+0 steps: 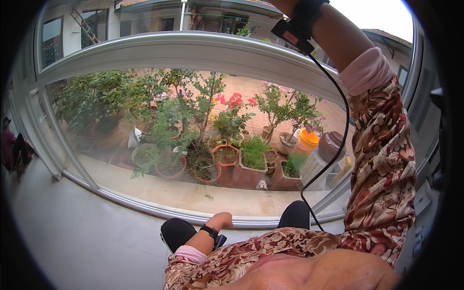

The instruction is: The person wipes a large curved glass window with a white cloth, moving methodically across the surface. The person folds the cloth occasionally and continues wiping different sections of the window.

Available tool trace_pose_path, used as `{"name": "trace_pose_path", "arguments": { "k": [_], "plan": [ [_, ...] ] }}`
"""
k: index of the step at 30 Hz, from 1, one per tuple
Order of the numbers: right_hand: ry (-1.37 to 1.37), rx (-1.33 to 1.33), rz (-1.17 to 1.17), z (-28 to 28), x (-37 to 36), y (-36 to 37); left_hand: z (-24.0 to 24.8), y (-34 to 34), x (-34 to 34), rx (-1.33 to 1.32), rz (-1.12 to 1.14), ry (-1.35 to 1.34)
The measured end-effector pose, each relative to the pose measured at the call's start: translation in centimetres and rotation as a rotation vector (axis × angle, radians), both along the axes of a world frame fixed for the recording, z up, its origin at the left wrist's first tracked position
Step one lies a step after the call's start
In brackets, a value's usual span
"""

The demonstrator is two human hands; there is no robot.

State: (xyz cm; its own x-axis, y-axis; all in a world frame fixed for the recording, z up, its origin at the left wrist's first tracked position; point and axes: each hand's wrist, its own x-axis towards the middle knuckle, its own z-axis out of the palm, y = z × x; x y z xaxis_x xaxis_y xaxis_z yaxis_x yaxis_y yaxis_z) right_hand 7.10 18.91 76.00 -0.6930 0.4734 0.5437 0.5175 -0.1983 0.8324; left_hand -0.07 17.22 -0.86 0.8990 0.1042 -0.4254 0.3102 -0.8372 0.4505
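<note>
My left hand (223, 221) is low, beside my knee and in front of the silver bottom rail (256, 224) of a large window. It looks curled into a fist, and nothing shows sticking out of it. A dark band (211, 232) circles that wrist. My right arm (379, 140) reaches up high toward the upper part of the window. Only the edge of my right hand (282, 4) shows at the top; its fingers lie outside the picture. A black strap with a small box (292, 37) sits on the right wrist. From it a black cable (345, 116) hangs down to my lap.
A thick white crossbar (193, 50) spans the window. Behind the glass (159, 191) stand several potted plants (224, 154), red flowers (235, 100) and a yellow-orange bucket (308, 140). Another person (12, 147) is at the far left. Pale floor (106, 237) lies at the lower left.
</note>
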Motion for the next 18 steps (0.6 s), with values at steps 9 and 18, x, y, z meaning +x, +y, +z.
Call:
{"name": "trace_pose_path", "arguments": {
  "k": [9, 18],
  "plan": [
    [-0.344, -0.206, 0.064, 0.7, 7.2, -8.4, -1.9, 1.0, -0.2, 0.017, 0.01, 0.009],
    [0.41, 0.693, -0.007, 11.9, 17.7, -18.5, 0.5, -0.4, -0.6, 0.017, -0.048, 0.012]
  ]
}}
